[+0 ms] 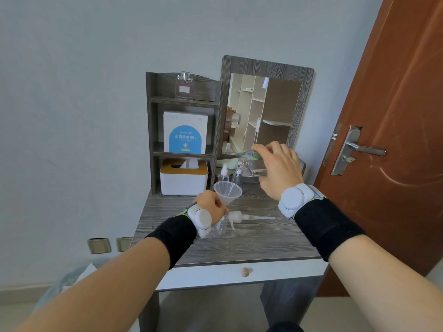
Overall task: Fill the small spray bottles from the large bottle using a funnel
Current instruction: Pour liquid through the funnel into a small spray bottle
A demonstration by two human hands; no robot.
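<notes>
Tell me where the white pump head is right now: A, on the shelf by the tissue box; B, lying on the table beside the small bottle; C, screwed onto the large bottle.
B: the pump head lies flat on the table, right of the small bottle under the funnel; the tilted large bottle has an open mouth.

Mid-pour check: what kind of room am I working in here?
Probably a home bedroom or dressing corner: a small vanity table with a mirror, a perfume bottle on the shelf unit, and a wooden door alongside.
</notes>
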